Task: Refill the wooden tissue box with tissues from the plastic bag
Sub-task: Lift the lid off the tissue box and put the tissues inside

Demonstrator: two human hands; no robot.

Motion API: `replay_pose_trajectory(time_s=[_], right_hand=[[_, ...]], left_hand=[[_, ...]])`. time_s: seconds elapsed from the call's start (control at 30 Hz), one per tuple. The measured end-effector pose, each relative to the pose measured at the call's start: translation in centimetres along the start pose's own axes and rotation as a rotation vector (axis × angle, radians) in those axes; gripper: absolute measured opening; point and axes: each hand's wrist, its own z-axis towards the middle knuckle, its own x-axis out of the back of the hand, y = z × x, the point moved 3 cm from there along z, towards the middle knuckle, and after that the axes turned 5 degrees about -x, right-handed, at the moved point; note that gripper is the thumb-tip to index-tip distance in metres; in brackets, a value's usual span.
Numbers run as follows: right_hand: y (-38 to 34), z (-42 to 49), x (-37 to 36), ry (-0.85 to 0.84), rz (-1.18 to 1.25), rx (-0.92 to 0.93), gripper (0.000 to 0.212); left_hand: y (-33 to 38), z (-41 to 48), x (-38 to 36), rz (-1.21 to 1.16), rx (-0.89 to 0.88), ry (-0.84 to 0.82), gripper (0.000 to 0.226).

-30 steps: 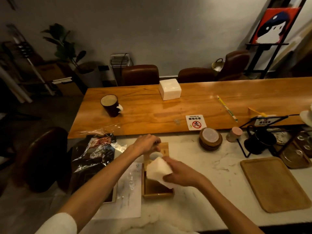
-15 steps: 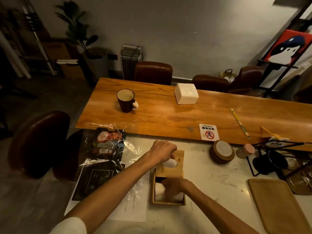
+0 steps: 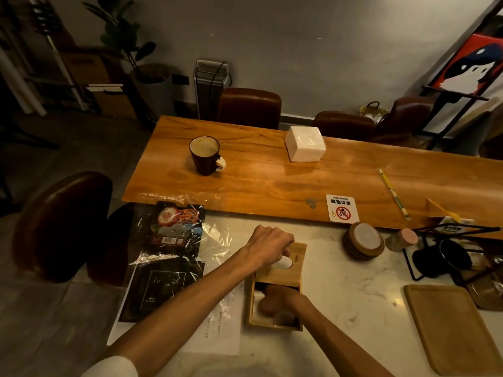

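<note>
The wooden tissue box [image 3: 250,306] lies on the marble counter with its sliding lid [image 3: 292,268] pulled partway back. My left hand [image 3: 268,246] grips the far end of that lid, next to its oval slot. My right hand [image 3: 277,300] is down inside the open box, pressing on the white tissues [image 3: 258,314]; only a pale strip of them shows around it. A clear plastic bag [image 3: 215,240] lies flat to the left of the box. A white block of tissues [image 3: 305,143] sits on the far wooden table.
Dark printed packets [image 3: 174,227] and a paper sheet [image 3: 217,333] lie left of the box. A mug [image 3: 205,155] stands on the wooden table. Coasters [image 3: 363,240], a black mug rack [image 3: 441,257] and a wooden tray [image 3: 454,327] are to the right. A no-smoking sign [image 3: 341,208] lies beyond.
My right hand carried the tissue stack from above the box down into it and now presses it flat. The left hand kept hold of the lid. The camera tilted and moved closer.
</note>
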Motion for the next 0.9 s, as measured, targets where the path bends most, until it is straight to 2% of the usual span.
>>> replay_pose_trajectory(time_s=[0.1,0.2,0.27,0.4,0.5,0.57,0.63,0.73,0.8,0.9], right_hand=[[0.1,-0.9,0.4,0.014,-0.100,0.078,0.052],[0.3,-1.6,0.3,0.161,-0.188,0.129,0.062],[0.3,-1.8,0.2,0.184,-0.177,0.152,0.063],[0.2,-2.2,0.4,0.152,-0.110,0.158,0.062],[0.6,-2.3,-0.1,0.262,-0.226,0.141,0.063],[0.9,-2.2,-0.5,0.264,-0.273,0.128,0.064],[1.1,-2.0,-0.7,0.262,-0.271,0.121,0.063],[1.5,-2.7,-0.9,0.304,-0.215,0.163,0.063],[2.3,-4.3,-1.3,0.385,-0.113,0.241,0.069],[4.2,-7.0,-1.9,0.646,-0.066,0.223,0.060]], left_hand=[[0.1,0.0,0.2,0.007,-0.010,0.007,0.008],[0.3,0.1,0.3,0.021,-0.021,0.014,0.009],[0.3,0.0,0.3,0.021,-0.020,0.014,0.009],[0.3,-0.1,0.4,0.016,-0.014,0.003,0.010],[0.4,-0.2,0.5,0.036,-0.014,-0.001,0.009],[0.3,-0.2,0.4,0.036,-0.010,0.004,0.009],[0.3,-0.3,0.3,0.037,-0.003,0.008,0.015],[0.1,-1.0,0.1,-0.050,0.009,0.019,0.037],[0.3,-2.9,0.0,-0.117,0.042,0.144,0.049],[1.4,-7.8,-0.7,-0.087,0.174,0.471,0.045]])
